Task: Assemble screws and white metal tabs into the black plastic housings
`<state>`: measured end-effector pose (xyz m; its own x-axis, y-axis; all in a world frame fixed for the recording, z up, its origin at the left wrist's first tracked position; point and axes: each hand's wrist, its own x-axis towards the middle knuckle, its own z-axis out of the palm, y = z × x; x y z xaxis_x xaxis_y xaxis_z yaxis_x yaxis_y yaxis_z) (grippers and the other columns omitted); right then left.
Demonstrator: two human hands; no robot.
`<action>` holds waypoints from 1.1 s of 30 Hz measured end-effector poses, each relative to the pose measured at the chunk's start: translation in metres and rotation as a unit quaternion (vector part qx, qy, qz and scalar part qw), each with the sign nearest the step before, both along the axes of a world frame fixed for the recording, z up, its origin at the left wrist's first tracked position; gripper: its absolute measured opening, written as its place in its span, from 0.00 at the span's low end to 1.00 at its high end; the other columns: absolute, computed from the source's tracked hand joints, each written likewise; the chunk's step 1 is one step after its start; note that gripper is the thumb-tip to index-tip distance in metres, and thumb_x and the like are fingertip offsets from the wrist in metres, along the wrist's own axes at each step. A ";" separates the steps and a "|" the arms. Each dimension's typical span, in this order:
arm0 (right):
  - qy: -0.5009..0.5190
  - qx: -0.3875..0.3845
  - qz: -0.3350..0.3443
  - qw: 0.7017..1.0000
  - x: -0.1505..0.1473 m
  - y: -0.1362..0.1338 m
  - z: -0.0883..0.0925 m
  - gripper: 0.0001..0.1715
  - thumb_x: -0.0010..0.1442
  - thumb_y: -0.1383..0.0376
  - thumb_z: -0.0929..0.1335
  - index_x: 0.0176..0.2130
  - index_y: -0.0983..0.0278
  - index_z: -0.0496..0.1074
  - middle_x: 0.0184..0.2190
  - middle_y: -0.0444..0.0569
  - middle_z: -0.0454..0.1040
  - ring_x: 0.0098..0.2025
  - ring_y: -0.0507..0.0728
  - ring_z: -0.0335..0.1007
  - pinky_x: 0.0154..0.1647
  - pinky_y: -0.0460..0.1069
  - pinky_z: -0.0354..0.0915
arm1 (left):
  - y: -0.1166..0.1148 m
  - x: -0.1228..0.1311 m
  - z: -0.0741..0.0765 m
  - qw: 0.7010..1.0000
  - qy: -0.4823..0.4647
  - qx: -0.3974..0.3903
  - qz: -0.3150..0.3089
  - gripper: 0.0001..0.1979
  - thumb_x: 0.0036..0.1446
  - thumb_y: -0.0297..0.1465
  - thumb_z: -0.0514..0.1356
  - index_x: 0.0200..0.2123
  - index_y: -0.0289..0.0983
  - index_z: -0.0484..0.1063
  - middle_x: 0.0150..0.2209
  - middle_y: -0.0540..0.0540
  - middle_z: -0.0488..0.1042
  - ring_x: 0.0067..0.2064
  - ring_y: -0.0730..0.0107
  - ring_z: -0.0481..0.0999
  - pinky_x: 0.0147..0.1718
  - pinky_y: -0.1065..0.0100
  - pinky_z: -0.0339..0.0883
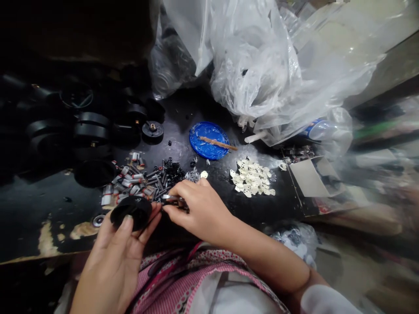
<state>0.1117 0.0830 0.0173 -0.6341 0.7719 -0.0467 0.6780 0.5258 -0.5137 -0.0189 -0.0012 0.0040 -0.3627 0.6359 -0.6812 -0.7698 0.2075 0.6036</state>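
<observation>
My left hand (119, 250) is wrapped round a black round plastic housing (132, 213), its thumb over the rim. Just to the right, my right hand (199, 209) pinches a small silvery metal piece (172, 198) between thumb and fingers; its exact kind is partly hidden by the fingers. The two hands are close together over the table's front edge. Right behind them lies a heap of grey cylinders with orange-red rings (131, 185), dark springs (160, 181) and tiny black parts (172, 170).
A blue lid (207, 148) with grease and a brown stick (218, 143) lies behind the hands. Cream flat plates (252, 176) are piled to the right, near an open carton (312, 176). Black round housings (91, 126) stand at the left. Clear plastic bags (255, 65) fill the back.
</observation>
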 end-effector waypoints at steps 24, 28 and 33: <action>0.229 0.056 -0.013 0.972 0.021 -0.007 -0.004 0.07 0.62 0.69 0.68 0.41 0.66 0.74 0.37 0.48 0.78 0.40 0.52 0.72 0.43 0.50 0.60 | 0.009 0.022 -0.005 0.998 -0.042 0.037 0.004 0.20 0.42 0.33 0.72 0.41 0.39 0.77 0.44 0.45 0.81 0.46 0.58 0.79 0.45 0.65 0.74; 0.271 0.044 -0.011 0.962 0.022 -0.005 0.005 0.05 0.63 0.68 0.67 0.40 0.65 0.74 0.35 0.46 0.78 0.38 0.52 0.72 0.42 0.50 0.61 | 0.008 0.021 -0.002 0.999 -0.021 0.032 -0.024 0.19 0.40 0.37 0.72 0.39 0.44 0.78 0.41 0.47 0.82 0.46 0.58 0.79 0.44 0.66 0.74; 0.276 0.046 0.025 0.960 0.018 -0.004 0.023 0.05 0.62 0.69 0.69 0.39 0.67 0.74 0.34 0.47 0.79 0.36 0.51 0.72 0.41 0.50 0.61 | 0.006 0.021 0.006 0.997 -0.006 -0.014 -0.077 0.23 0.30 0.29 0.73 0.36 0.49 0.78 0.41 0.54 0.81 0.50 0.58 0.76 0.43 0.68 0.73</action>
